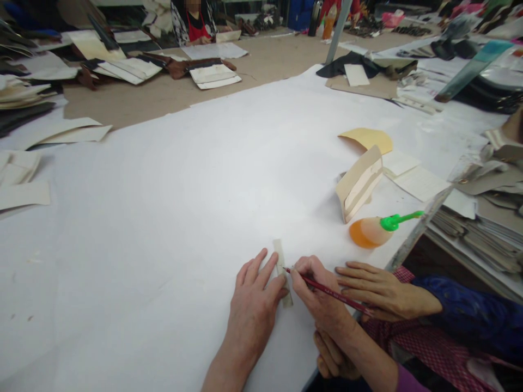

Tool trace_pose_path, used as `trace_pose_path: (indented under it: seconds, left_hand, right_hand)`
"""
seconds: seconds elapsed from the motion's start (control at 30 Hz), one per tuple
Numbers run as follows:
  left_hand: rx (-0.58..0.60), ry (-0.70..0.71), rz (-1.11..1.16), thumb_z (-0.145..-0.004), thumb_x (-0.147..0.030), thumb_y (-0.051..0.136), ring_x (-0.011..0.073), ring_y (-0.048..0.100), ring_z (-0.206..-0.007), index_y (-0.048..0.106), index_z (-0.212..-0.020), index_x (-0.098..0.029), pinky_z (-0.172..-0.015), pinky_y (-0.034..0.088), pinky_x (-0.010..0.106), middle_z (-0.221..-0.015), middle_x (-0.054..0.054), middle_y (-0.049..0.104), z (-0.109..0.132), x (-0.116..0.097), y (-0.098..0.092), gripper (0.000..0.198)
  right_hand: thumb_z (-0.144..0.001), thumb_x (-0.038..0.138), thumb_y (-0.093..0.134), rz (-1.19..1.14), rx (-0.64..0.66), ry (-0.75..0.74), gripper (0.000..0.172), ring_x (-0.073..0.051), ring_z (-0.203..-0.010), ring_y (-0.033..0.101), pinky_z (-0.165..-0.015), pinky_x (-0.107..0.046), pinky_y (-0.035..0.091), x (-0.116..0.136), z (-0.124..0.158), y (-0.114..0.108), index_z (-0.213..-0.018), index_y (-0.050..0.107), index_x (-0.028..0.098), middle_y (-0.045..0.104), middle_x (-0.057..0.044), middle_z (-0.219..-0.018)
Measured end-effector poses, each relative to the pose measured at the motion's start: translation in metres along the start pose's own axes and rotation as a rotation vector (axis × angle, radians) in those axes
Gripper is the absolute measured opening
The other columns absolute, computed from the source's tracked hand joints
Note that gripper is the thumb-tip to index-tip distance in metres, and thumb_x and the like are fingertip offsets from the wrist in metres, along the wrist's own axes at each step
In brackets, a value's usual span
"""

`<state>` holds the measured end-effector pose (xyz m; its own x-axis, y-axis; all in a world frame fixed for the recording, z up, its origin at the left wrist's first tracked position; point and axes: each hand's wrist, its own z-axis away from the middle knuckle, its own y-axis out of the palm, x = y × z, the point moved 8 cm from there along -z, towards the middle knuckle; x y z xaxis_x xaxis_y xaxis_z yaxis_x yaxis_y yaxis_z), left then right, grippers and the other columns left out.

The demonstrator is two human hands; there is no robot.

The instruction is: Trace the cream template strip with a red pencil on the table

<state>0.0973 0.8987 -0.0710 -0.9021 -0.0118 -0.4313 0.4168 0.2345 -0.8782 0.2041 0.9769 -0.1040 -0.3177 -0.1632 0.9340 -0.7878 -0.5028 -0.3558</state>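
My left hand (257, 296) lies on the white sheet (171, 218) with its fingers spread. Its index finger and thumb press on a narrow, pale, ruler-like strip (279, 251). From the right, my right hand (321, 294) grips a dark red pencil (327, 289), its tip touching or just above the strip. Whether a mark is on the strip is too small to tell. Beside my right hand rests a co-worker's hand (376, 291) in a blue sleeve. Another hand of that person (333, 351) shows partly under my right forearm.
A bottle of orange liquid (370, 233) with a green spout lies at the right. Behind it stand a curved beige piece (359, 182) and a yellow piece (370, 140). Cut pieces (24, 193) lie at the left. A person (194, 24) sits across the table; a post (338, 32) rises behind.
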Motion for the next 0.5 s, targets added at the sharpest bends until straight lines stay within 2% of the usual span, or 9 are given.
trace_pose_path:
  seconds: [0.5]
  left_hand:
    - [-0.004,0.034,-0.033,-0.089,-0.017,0.062,0.036,0.047,-0.133,0.063,-0.104,-0.025,-0.095,0.051,0.063,-0.139,0.007,0.057,-0.0017,0.0001,-0.0026,0.017]
  right_hand:
    - [-0.091,0.025,0.048,0.003,-0.002,-0.019,0.019,-0.012,-0.059,0.042,-0.058,-0.028,0.036,0.0011,-0.0009,0.0029,-0.073,0.042,0.022,0.045,0.004,-0.067]
